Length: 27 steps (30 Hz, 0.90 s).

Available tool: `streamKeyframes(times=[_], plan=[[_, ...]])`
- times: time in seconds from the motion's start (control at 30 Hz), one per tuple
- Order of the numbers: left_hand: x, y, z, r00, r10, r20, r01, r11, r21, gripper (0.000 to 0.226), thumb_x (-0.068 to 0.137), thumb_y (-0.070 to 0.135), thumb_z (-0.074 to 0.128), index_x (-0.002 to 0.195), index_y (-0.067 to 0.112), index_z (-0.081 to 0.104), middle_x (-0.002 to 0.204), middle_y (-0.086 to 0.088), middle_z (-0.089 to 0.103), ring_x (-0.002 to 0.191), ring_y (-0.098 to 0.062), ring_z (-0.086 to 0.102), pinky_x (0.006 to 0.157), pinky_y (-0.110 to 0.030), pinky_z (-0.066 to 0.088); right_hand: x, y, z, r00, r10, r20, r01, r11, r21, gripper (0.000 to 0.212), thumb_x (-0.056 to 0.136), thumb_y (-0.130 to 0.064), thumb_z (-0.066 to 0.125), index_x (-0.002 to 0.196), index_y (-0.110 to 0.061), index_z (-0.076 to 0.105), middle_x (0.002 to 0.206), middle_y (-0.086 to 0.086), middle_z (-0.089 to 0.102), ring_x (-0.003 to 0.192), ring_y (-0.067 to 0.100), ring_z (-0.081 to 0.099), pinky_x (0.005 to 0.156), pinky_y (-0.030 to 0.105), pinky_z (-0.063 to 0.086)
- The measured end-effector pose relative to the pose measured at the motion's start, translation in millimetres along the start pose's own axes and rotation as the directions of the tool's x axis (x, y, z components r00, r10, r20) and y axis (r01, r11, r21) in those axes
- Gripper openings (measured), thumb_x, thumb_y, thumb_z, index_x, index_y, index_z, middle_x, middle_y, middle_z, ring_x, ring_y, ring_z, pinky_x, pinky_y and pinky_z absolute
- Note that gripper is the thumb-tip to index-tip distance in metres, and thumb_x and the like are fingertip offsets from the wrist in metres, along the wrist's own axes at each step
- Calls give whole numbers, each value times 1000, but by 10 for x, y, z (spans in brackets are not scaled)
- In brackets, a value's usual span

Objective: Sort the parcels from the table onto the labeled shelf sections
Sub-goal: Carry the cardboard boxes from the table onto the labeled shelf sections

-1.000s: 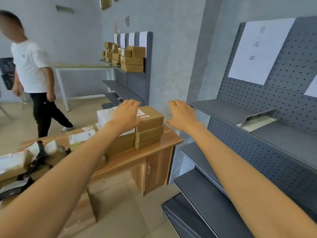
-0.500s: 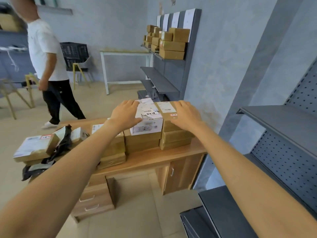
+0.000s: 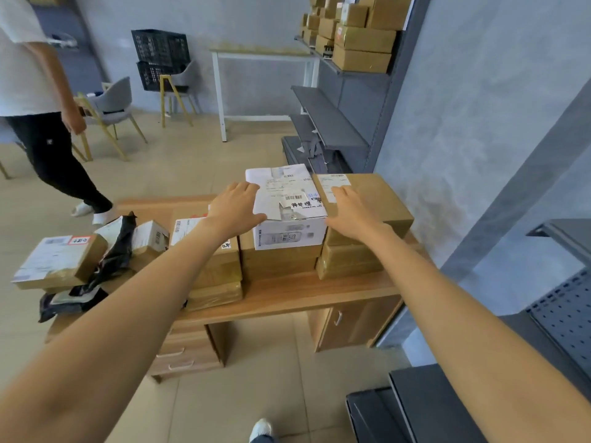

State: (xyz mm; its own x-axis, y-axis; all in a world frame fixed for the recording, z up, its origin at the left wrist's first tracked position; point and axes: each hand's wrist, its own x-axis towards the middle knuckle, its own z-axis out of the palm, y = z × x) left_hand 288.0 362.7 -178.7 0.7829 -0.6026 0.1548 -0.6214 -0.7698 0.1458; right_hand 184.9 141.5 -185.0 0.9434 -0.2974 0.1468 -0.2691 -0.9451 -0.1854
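A white parcel (image 3: 287, 199) with printed labels sits on top of a stack of brown boxes on the wooden table (image 3: 319, 292). My left hand (image 3: 235, 209) lies on its left top edge, fingers spread and thumb over the front corner. My right hand (image 3: 350, 212) rests flat on the brown parcel (image 3: 380, 199) beside it, thumb against the white parcel's right side. More brown parcels (image 3: 57, 260) and a black bag (image 3: 118, 251) lie at the table's left end. A grey shelf (image 3: 563, 231) stands at the right edge.
A far shelf unit (image 3: 332, 119) holds stacked brown boxes (image 3: 361, 46) on its top level. A person (image 3: 28, 75) walks at the left, near chairs (image 3: 112, 107) and black crates (image 3: 160, 59). Low grey shelves (image 3: 431, 404) jut out at the bottom right.
My view has swung left from the grey shelf towards the table. Both hands have come down from the air onto the two sides of the white parcel.
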Motion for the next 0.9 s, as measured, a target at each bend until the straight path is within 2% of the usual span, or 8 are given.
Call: streamKeyframes(times=[0.17, 0.33, 0.53, 0.6, 0.67, 0.77, 0.83, 0.9], plan=[[481, -210, 298, 999, -35, 33, 37, 998, -48, 69, 89, 39, 61, 146, 10, 34, 145, -7, 43, 134, -25, 37, 98, -39, 41, 518, 68, 280, 997, 41, 58, -44, 998, 47, 59, 83, -26, 66, 134, -7, 43, 135, 12, 45, 123, 32, 43, 99, 48, 43], [927, -478, 595, 992, -91, 86, 103, 983, -149, 70, 90, 41, 61, 147, 10, 33, 148, -7, 40, 136, -26, 35, 103, -41, 38, 986, 90, 444, 992, 91, 91, -93, 996, 17, 64, 87, -35, 65, 140, -9, 39, 142, 12, 43, 129, 32, 41, 100, 44, 40], [1222, -639, 898, 970, -210, 125, 241, 904, -353, 71, 86, 42, 65, 144, 11, 38, 143, -8, 43, 132, -29, 40, 100, -43, 39, 1304, 89, 734, 969, 172, 178, -214, 944, 250, 57, 81, -38, 67, 131, -17, 50, 129, 6, 53, 120, 28, 48, 95, 43, 45], [1275, -689, 1028, 946, -283, 161, 325, 820, -471, 69, 84, 43, 68, 139, 10, 42, 139, -8, 45, 130, -29, 42, 98, -43, 40, 1376, 88, 810, 954, 229, 195, -293, 854, 429, 48, 80, -36, 68, 123, -19, 55, 118, -2, 58, 109, 19, 55, 87, 36, 47], [1307, -696, 1131, 911, -348, 223, 411, 701, -583, 67, 82, 42, 70, 136, 10, 44, 134, -7, 49, 124, -27, 47, 97, -42, 43, 1423, 95, 865, 924, 303, 235, -383, 707, 594, 40, 85, -30, 68, 120, -18, 54, 111, -8, 59, 96, 10, 57, 74, 25, 45], [1318, -626, 1219, 834, -394, 385, 522, 343, -781, 59, 87, 36, 69, 133, 8, 46, 120, 1, 57, 104, -18, 56, 81, -29, 45, 1464, 134, 965, 895, 352, 275, -437, 561, 703, 35, 87, -30, 67, 116, -15, 55, 111, -4, 65, 89, 10, 62, 61, 21, 45], [1322, -592, 1296, 804, -348, 482, 555, 148, -819, 54, 89, 37, 67, 132, 7, 52, 121, 0, 64, 99, -16, 62, 70, -19, 47, 1499, 137, 997, 889, 352, 293, -448, 531, 719, 34, 87, -28, 67, 117, -14, 57, 112, -1, 66, 91, 12, 64, 64, 23, 49], [1305, -587, 1367, 783, -318, 535, 570, 23, -821, 53, 88, 40, 67, 130, 10, 57, 120, -2, 68, 100, -15, 67, 67, -18, 50, 1529, 138, 1022, 880, 348, 322, -468, 530, 707, 34, 86, -26, 67, 117, -14, 58, 113, 0, 66, 95, 15, 64, 75, 29, 53]])
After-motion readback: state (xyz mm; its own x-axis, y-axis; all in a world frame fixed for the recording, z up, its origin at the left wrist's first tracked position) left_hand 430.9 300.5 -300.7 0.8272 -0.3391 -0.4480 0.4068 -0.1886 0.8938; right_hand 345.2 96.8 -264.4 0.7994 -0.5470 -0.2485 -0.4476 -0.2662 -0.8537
